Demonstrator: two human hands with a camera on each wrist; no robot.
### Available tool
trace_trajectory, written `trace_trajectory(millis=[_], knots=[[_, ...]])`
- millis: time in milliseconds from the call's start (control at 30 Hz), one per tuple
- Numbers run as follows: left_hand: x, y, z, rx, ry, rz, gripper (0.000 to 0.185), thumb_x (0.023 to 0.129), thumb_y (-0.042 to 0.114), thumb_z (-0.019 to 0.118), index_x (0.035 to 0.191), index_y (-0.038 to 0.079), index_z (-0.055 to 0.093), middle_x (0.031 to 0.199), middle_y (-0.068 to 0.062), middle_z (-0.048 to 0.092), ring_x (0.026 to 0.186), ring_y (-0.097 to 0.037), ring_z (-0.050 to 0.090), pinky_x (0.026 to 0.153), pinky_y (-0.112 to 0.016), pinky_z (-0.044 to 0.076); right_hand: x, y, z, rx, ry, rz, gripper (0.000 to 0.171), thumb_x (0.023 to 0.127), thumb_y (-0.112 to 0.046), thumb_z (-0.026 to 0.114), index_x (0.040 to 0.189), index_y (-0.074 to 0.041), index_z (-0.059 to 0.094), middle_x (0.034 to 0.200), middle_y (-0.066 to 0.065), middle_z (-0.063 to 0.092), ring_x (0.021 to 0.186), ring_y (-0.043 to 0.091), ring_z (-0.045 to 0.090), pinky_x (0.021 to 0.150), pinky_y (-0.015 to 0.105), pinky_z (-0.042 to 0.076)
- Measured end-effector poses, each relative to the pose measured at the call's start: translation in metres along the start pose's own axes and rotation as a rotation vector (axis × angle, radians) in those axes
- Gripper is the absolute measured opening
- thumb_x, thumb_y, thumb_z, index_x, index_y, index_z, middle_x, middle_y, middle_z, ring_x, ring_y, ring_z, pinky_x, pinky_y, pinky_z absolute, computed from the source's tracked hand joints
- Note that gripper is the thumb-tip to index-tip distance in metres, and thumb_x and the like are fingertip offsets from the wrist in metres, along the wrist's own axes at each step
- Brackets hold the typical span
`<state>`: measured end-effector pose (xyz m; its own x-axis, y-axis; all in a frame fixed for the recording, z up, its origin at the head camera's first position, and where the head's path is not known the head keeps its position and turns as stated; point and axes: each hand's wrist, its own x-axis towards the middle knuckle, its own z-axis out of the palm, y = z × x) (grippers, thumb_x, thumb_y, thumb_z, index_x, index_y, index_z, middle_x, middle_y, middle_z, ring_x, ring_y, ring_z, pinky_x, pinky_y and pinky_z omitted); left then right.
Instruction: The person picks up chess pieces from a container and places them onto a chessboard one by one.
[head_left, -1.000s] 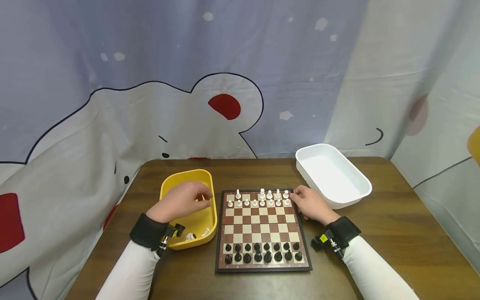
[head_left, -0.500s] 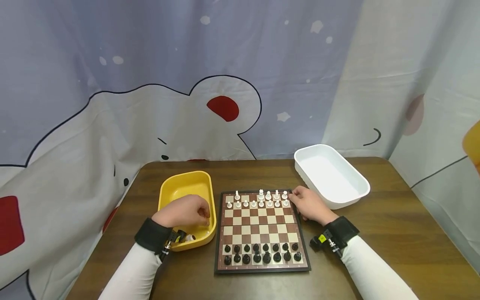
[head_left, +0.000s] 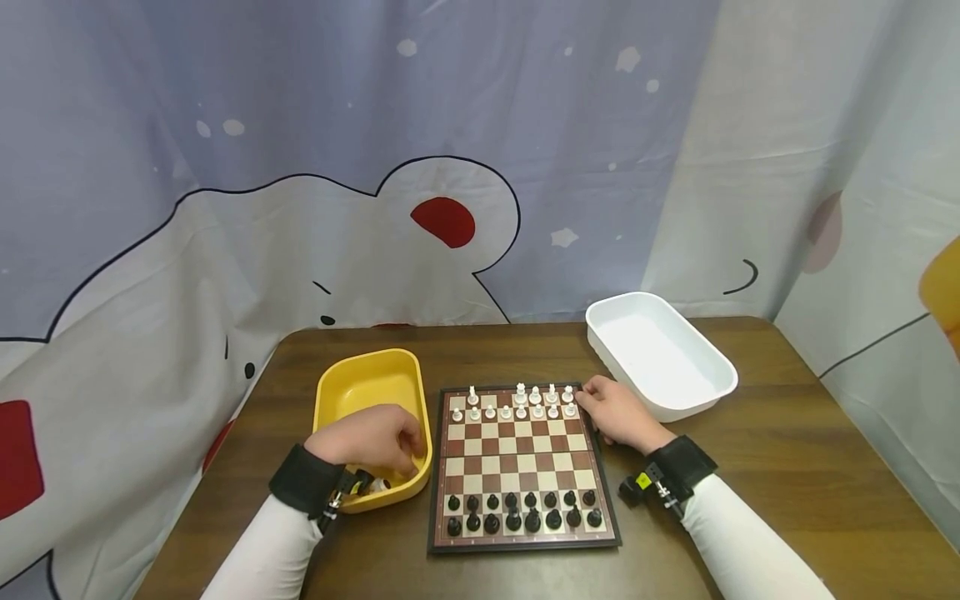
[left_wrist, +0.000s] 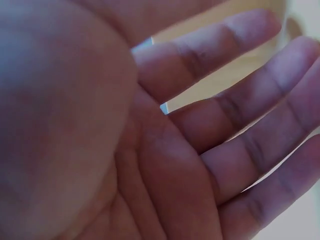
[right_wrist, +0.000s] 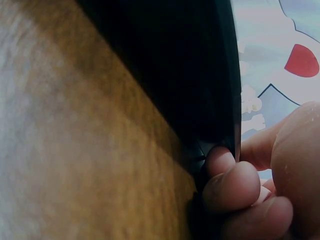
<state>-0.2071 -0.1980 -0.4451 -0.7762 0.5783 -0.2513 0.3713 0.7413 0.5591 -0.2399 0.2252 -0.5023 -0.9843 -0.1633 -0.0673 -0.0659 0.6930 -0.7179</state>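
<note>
My left hand (head_left: 375,437) is down inside the yellow tray (head_left: 322,392), its fingertips near the tray's front right. In the left wrist view the fingers (left_wrist: 220,50) look loosely extended; their tips run out of clear sight, and no held piece shows. A white chess piece (head_left: 381,484) lies in the tray below the hand. My right hand (head_left: 618,412) grips the far right edge of the chessboard (head_left: 517,462), fingers curled against its side and thumb over the rim. White chess pieces (head_left: 521,393) stand in two far rows, with gaps in the back one. Black chess pieces (head_left: 532,522) fill two near rows.
An angled white tray (head_left: 660,354) stands just behind my right hand. Everything rests on a brown wooden table (head_left: 780,467), with a patterned curtain (head_left: 585,167) behind its far edge. Black wrist straps with small cameras sit on both arms.
My left hand has moved down and slightly right into the yellow tray, covering a white piece seen there before. The right hand keeps its place on the board's edge.
</note>
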Motion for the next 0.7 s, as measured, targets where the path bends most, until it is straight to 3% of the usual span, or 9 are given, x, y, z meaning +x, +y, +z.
trace_trajectory(millis=[400, 700], knots=[[0.0046, 0.0043, 0.008, 0.076, -0.01, -0.03, 0.022, 0.08, 0.008, 0.092, 0.089, 0.022, 0.077, 0.077, 0.007, 0.067, 0.072, -0.016, 0.062, 0.068, -0.036, 0.054, 0.0006, 0.0027, 0.0009, -0.009, 0.004, -0.002, 0.025, 0.115, -0.027, 0.055, 0.115, -0.003, 0.063, 0.068, 0.008, 0.061, 0.042, 0.019, 0.055, 0.043, 0.034, 0.045], [0.0048, 0.0025, 0.0095, 0.053, -0.007, -0.011, 0.023, 0.08, 0.007, 0.093, 0.084, 0.02, 0.074, 0.074, 0.005, 0.065, 0.07, -0.017, 0.061, 0.066, -0.036, 0.051, 0.0011, 0.0028, 0.0013, -0.015, 0.004, 0.008, 0.026, 0.116, -0.028, 0.054, 0.116, -0.003, 0.064, 0.068, 0.008, 0.061, 0.043, 0.019, 0.055, 0.043, 0.034, 0.044]])
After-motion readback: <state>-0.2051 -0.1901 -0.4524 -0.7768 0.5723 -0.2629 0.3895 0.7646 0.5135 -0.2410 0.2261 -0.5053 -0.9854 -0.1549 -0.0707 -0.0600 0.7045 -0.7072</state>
